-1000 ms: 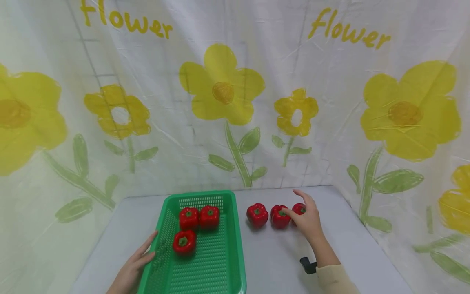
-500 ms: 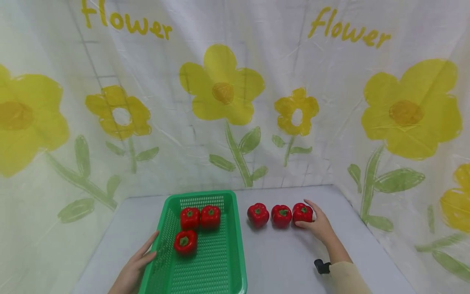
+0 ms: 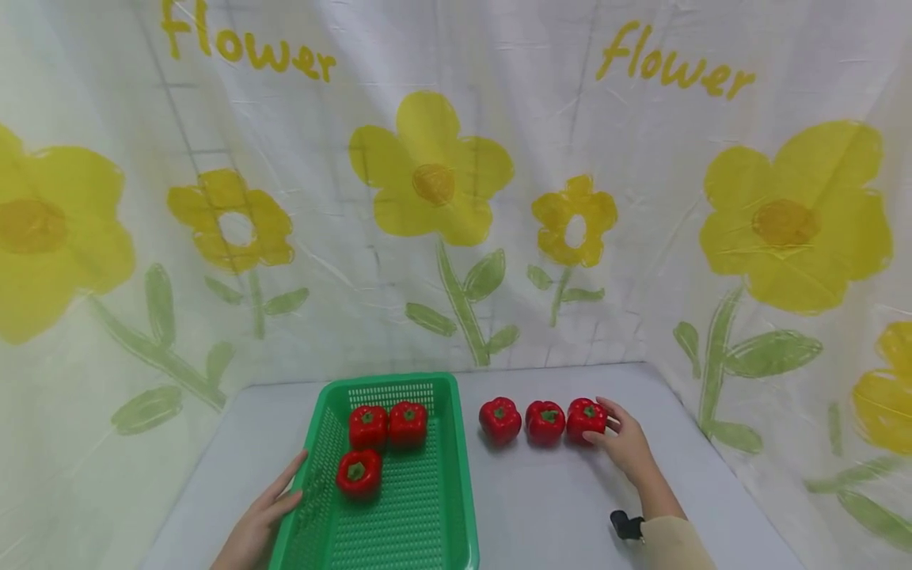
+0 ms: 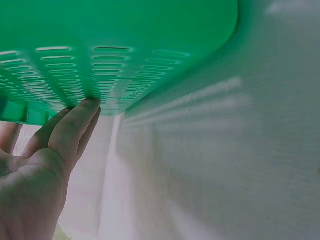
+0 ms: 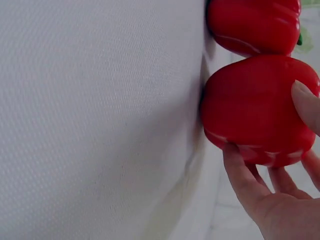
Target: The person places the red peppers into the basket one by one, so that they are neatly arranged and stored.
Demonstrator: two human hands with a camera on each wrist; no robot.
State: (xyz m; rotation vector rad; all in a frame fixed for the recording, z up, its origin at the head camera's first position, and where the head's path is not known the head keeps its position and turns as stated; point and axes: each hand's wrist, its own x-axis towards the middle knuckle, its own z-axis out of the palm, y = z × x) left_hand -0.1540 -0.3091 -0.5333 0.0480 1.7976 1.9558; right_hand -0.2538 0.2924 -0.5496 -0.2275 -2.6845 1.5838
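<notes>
Three red peppers stand in a row on the grey table [image 3: 541, 507]. My right hand [image 3: 614, 431] grips the rightmost pepper [image 3: 584, 418] from its right side. In the right wrist view the thumb [image 5: 306, 106] and fingers [image 5: 245, 180] wrap that pepper [image 5: 250, 105], which touches the middle one [image 5: 250, 25]. The middle pepper [image 3: 545, 422] and left pepper [image 3: 499, 419] stand free. My left hand [image 3: 274, 507] rests with straight fingers [image 4: 70, 130] against the outer left wall of the green basket [image 4: 115, 45].
The green basket [image 3: 463, 491] holds three red peppers [image 3: 358, 473], two of them side by side at its far end. A flower-printed cloth [image 3: 442, 198] closes off the back and both sides. A black wrist strap [image 3: 625, 524] shows on my right forearm.
My right hand moved from above the middle and right peppers to the right side of the rightmost pepper and closed round it. The left hand stayed on the basket.
</notes>
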